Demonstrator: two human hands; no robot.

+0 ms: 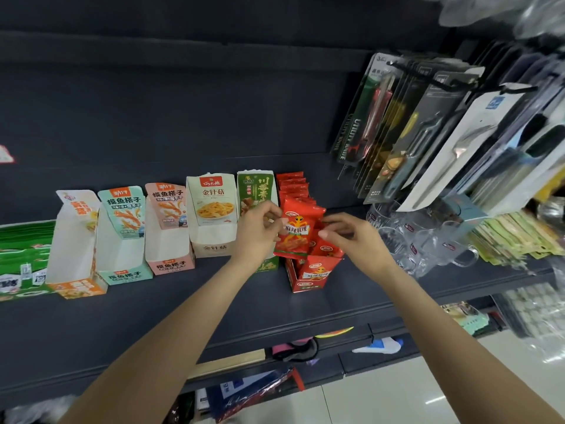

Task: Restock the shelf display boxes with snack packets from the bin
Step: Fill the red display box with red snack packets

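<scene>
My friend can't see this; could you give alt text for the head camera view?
Two hands, left hand and right hand, hold a red snack packet over a red display box on a dark shelf, beside mostly empty boxes.

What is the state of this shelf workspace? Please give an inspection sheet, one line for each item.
Surface: dark shelf, boxes in a row.
Job's things: red display box holds red packets; front red packet held above it; orange box, teal box, pink box look empty.
Clutter: glass mugs at right.
Fingers: left hand and right hand both pinch the front packet.
Cables: nothing seen.
Surroundings: hanging utensil cards; tiled floor.
</scene>
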